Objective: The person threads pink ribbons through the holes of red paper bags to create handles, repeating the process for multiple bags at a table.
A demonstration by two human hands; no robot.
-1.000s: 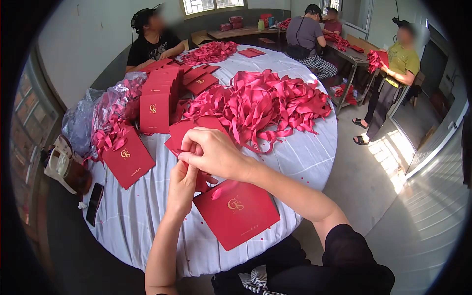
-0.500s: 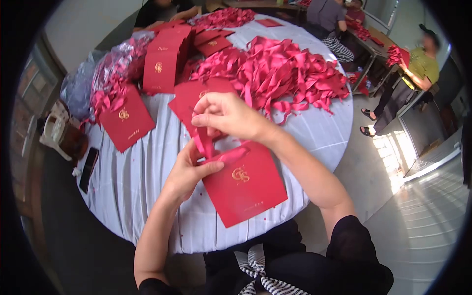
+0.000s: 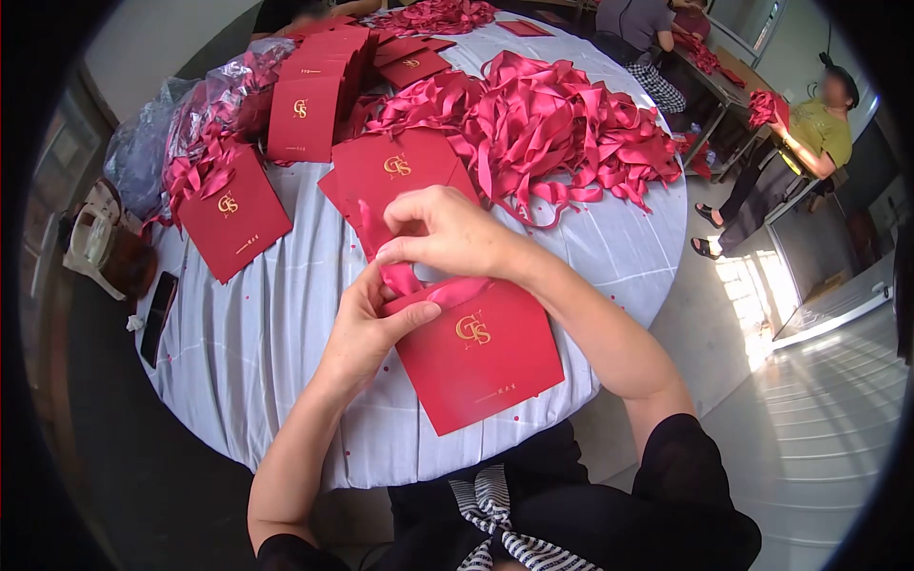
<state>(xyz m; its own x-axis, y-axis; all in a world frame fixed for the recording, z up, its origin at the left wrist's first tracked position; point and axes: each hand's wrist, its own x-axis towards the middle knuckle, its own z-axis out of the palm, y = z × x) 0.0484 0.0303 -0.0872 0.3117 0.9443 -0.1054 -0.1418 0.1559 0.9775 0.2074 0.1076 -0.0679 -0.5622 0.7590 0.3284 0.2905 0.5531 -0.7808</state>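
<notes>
Round cloth-covered worktop (image 3: 286,314), ribbon heap (image 3: 562,124) beyond my fingers: left hand (image 3: 367,328) clamps the red paper bag (image 3: 490,366), lying flat, by its top edge so it stays steady, right hand (image 3: 447,233) pinches the ribbon (image 3: 405,278) taut just above.

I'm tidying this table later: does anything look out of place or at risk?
The phone lies at the left rim of the table, where the cloth starts to drop; it could slip off. The ribbon pile is a tangle. The ribbon pinched by the left hand and right hand looks intact.
</notes>
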